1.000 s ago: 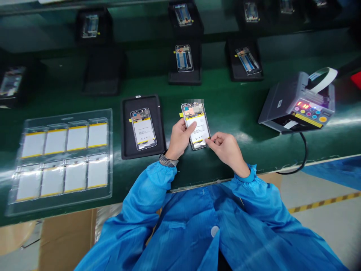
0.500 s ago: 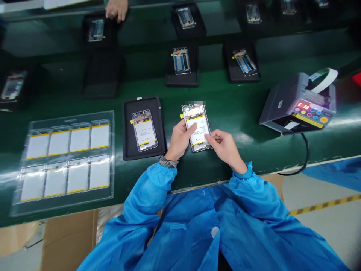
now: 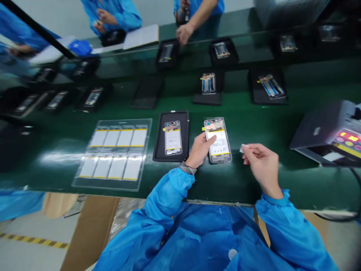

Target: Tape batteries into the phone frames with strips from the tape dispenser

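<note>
My left hand grips an opened phone by its left edge, the thumb lying on the white battery inside. A yellow tab sticks out at the phone's upper left. To the right of the phone and apart from it, my right hand pinches a small white piece of tape between thumb and finger. On the left, a second opened phone with a white battery lies in a black tray.
A clear plastic tray of several white batteries stands at the left. A tape dispenser with red digits is at the right. Behind are black trays with opened phones. Across the bench, a co-worker's hand reaches by a tray.
My right hand has left the phone and moved right, with a small white piece of tape now showing in its fingers. The left hand keeps hold of the phone. The head view has shifted.
</note>
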A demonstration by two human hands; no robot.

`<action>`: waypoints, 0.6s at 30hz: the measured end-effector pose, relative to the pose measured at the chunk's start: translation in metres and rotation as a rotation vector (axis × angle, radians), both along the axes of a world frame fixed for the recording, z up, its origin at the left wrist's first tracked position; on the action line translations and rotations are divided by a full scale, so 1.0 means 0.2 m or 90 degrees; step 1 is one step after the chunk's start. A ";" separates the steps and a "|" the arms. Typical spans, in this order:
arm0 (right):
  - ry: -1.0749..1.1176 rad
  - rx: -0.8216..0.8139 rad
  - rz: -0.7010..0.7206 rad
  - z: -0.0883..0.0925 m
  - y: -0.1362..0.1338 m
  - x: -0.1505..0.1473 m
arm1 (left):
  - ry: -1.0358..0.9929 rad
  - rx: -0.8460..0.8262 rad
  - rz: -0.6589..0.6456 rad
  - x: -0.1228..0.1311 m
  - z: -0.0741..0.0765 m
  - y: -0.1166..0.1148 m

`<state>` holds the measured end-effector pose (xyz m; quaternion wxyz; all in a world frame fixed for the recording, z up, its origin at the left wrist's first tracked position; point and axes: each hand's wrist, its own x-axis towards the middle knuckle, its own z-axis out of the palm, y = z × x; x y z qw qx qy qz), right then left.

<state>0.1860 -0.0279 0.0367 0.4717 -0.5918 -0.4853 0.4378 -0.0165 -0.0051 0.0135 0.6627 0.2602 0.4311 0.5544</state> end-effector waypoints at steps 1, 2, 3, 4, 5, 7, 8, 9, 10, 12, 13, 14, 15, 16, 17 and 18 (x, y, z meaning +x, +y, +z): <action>0.006 0.002 0.006 0.00 0.02 0.01 | 0.000 0.002 0.002 -0.03 0.01 0.01; 0.010 0.006 0.014 0.00 0.04 0.03 | 0.004 0.008 0.008 -0.06 0.03 0.02; 0.012 0.015 0.020 -0.01 0.05 0.03 | 0.007 0.013 0.018 -0.10 0.05 0.03; 0.013 0.030 0.025 -0.01 0.07 0.04 | 0.009 0.015 0.030 -0.14 0.08 0.04; 0.010 0.054 0.029 -0.01 0.08 0.03 | 0.004 0.011 0.041 -0.18 0.10 0.05; -0.023 0.129 0.045 -0.01 0.09 0.02 | -0.033 -0.003 0.049 -0.28 0.15 0.05; -0.062 0.183 0.053 -0.02 0.09 0.01 | -0.063 -0.003 0.051 -0.32 0.18 0.05; -0.116 0.247 0.063 -0.02 0.09 -0.01 | -0.093 0.004 0.055 -0.35 0.20 0.04; -0.175 0.314 0.077 -0.02 0.09 -0.02 | -0.117 0.018 0.063 -0.39 0.22 0.03; -0.268 0.446 0.104 -0.02 0.09 -0.05 | -0.134 0.055 0.096 -0.44 0.24 0.00; -0.292 0.500 0.117 -0.02 0.08 -0.06 | -0.122 0.067 0.116 -0.46 0.25 -0.01; -0.301 0.542 0.128 -0.02 0.08 -0.07 | -0.102 0.071 0.135 -0.48 0.25 -0.02; -0.303 0.569 0.138 -0.02 0.08 -0.08 | -0.076 0.070 0.154 -0.50 0.25 -0.03; -0.302 0.587 0.139 -0.02 0.08 -0.08 | -0.050 0.066 0.171 -0.52 0.25 -0.03; -0.301 0.597 0.137 -0.03 0.08 -0.08 | -0.025 0.061 0.186 -0.54 0.24 -0.03; -0.299 0.601 0.136 -0.03 0.08 -0.08 | -0.008 0.060 0.199 -0.56 0.24 -0.04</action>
